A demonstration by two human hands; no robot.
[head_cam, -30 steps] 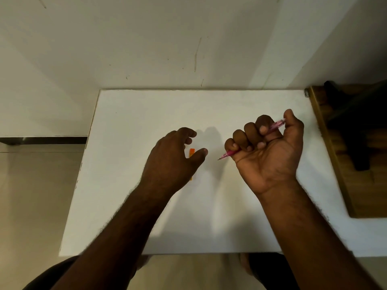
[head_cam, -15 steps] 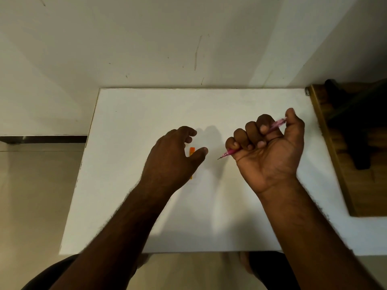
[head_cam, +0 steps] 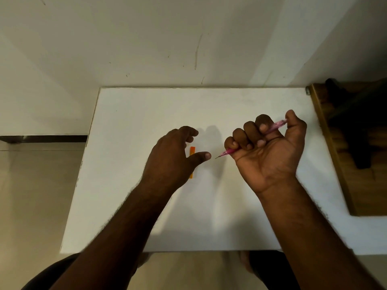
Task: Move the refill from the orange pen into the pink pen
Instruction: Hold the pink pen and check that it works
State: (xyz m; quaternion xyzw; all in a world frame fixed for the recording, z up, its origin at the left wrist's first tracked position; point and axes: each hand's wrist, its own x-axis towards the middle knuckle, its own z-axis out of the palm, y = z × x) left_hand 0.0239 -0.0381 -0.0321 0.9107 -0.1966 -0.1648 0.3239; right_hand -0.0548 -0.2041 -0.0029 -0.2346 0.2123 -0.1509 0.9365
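Observation:
My right hand [head_cam: 268, 153] is curled in a fist around the pink pen [head_cam: 274, 126], palm up, with the pen's dark tip poking out at the lower left near my left thumb. The orange pen [head_cam: 192, 152] lies on the white table [head_cam: 146, 114], running front to back, mostly hidden under my left hand [head_cam: 169, 158]. My left hand hovers over it, fingers loosely apart and thumb stretched to the right, holding nothing that I can see.
A wooden board or desk [head_cam: 343, 155] with a dark object [head_cam: 356, 130] on it adjoins the table's right edge. A white wall stands right behind the table. The floor lies to the left.
Almost nothing has moved. My left hand has lifted very slightly, so a little more of the orange pen shows.

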